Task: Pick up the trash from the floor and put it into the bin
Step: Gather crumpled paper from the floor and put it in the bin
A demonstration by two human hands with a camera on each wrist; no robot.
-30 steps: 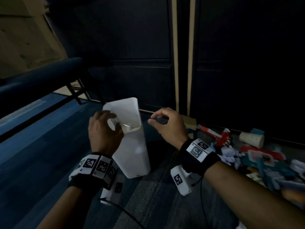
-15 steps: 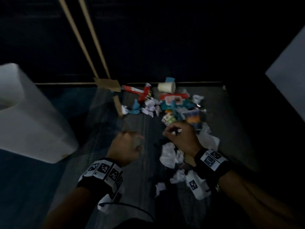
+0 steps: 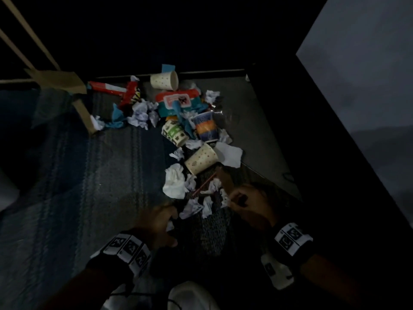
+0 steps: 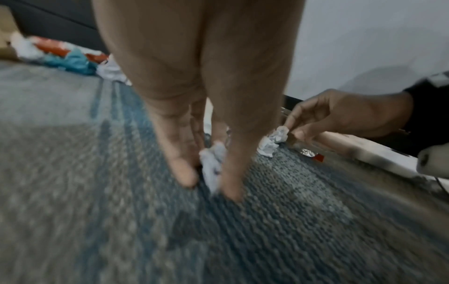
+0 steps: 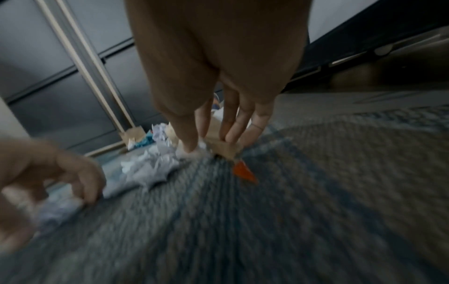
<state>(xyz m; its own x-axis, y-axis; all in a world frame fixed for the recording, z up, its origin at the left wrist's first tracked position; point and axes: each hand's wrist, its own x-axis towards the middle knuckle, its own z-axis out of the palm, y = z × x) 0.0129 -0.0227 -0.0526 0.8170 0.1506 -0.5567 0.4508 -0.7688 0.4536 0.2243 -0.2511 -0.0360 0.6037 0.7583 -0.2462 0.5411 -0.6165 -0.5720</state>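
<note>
**Crumpled white paper pinched in both hands above a littered carpet**

Grey-blue woven carpet (image 3: 78, 186) covers the floor, and a trail of rubbish lies across it. The person's left hand (image 3: 156, 224) is low over the near end of the trail. In the left wrist view its thumb and fingers (image 4: 182, 173) close on a small crumpled white paper ball (image 4: 212, 169), which they pinch right at the carpet surface.

The right hand (image 3: 248, 204) is just to the right of it. Its thumb and forefinger pinch a second scrap of crumpled white paper (image 4: 274, 138) at the edge of the pile, beside a flat strip of brown cardboard (image 5: 223, 148) and a small orange-red wrapper shard (image 5: 243, 173).

Beyond the hands, more white paper wads (image 3: 174, 182) lie loose. Past them, a cream paper cup with small dots (image 3: 201, 158) lies on its side, next to a flat white sheet (image 3: 230, 154). Further on sit a green-and-white printed cup (image 3: 175, 132) and a blue-and-orange striped cup (image 3: 205, 128), both tipped over. A red-and-teal wipes packet (image 3: 178, 101), a second dotted paper cup (image 3: 164, 80) and a red snack wrapper (image 3: 116, 88) lie nearest the dark wall.

A pale rounded shape at the far left edge may be the white bin (image 3: 6, 193); too little of it shows to be sure. A grey desk (image 3: 368, 74) fills the upper right.
</note>
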